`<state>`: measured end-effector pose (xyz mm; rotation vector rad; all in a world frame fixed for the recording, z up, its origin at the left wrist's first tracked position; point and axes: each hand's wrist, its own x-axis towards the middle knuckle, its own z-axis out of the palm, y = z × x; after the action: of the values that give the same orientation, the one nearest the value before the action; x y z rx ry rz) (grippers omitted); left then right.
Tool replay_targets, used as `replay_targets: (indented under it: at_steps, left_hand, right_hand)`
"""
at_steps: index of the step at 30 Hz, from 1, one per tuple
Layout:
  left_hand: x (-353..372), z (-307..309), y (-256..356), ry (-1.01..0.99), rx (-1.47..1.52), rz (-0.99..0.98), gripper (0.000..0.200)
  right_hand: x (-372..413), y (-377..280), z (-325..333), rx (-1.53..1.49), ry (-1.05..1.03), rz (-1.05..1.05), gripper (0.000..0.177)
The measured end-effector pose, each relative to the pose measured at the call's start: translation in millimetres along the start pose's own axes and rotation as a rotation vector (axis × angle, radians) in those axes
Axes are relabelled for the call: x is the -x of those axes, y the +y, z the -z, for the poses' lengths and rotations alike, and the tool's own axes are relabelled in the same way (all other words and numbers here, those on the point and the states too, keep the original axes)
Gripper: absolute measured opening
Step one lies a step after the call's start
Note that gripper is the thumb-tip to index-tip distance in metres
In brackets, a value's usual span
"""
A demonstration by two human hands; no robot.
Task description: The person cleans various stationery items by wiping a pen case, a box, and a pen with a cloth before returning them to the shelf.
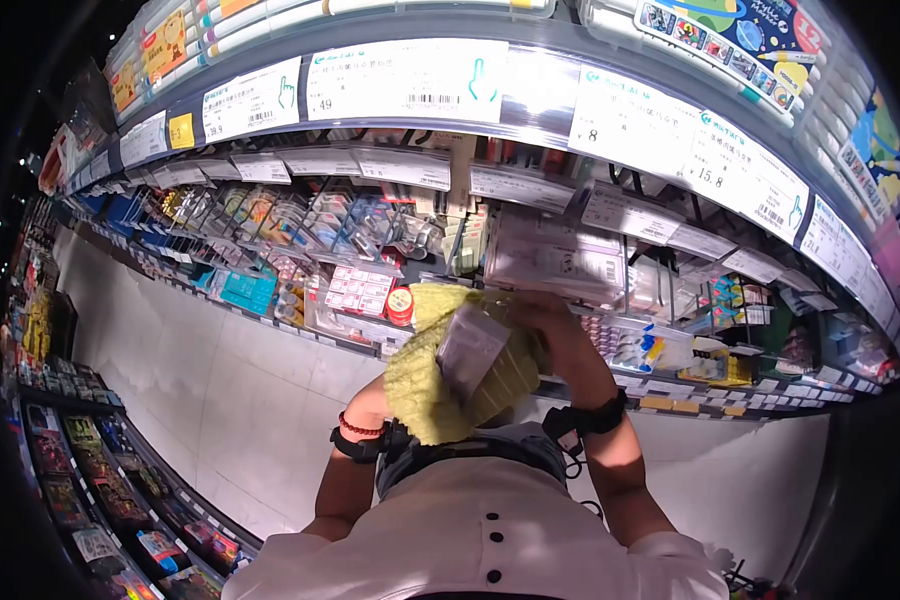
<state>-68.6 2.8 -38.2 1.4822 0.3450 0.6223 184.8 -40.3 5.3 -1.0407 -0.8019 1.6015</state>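
Note:
A yellow-green cloth point(420, 385) is held in front of my body, below the middle shelf. It covers most of my left hand, whose fingers are hidden; only the wrist with a red bead bracelet and black strap shows. My right hand point(542, 318) is at the cloth's upper right, fingers bent round a small clear packet point(473, 350) or the cloth beside it; shadow hides which. The packet, with a pale label, lies against the cloth.
A shelf edge with price labels point(400, 85) arches across the top. Below it hang packaged goods, with red-and-white boxes point(360, 290) and a round red item point(399, 305) near the cloth. Tiled floor point(220, 400) shows at left, beside another rack point(100, 480).

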Motion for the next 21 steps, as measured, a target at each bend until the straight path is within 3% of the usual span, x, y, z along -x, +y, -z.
replay_targets:
  at_steps: [2,4,7,10,13,16,19,21]
  left_hand:
    - [-6.3,-6.3,7.4,0.08,0.057,0.066,0.055]
    - [-9.0,-9.8,13.6,0.215,0.435,0.368,0.056]
    - [-9.4,-10.3,6.4,0.299,0.62,0.461,0.057]
    - [-6.0,-9.8,-0.7,0.218,0.413,0.413,0.056]
    - [-11.9,-10.1,4.6,0.018,0.223,0.353,0.07]
    - [-22.9,-23.0,10.9,0.052,0.118,0.191,0.089]
    - [-31.6,-30.1,16.9,-0.035,-0.216,0.107,0.099]
    - [-34.9,-35.1,14.0,0.009,-0.143,0.133,0.097]
  right_hand:
    - [-1.0,0.2,-3.4,-0.285,0.045,0.056,0.034]
    - [5.7,-7.1,-13.7,-0.515,0.099,0.038,0.038]
    - [2.6,11.5,-12.1,-0.729,-0.075,0.07,0.037]
    - [-1.8,14.7,-21.3,-0.569,-0.018,0.151,0.037]
    - [1.0,12.6,-27.8,-0.344,0.08,0.148,0.036]
    - [-7.3,20.6,-36.6,-0.283,0.244,0.094,0.034]
    - [-16.5,31.2,-39.6,-0.24,0.38,0.147,0.029]
    - [-19.1,33.0,-35.7,0.073,0.38,0.334,0.024]
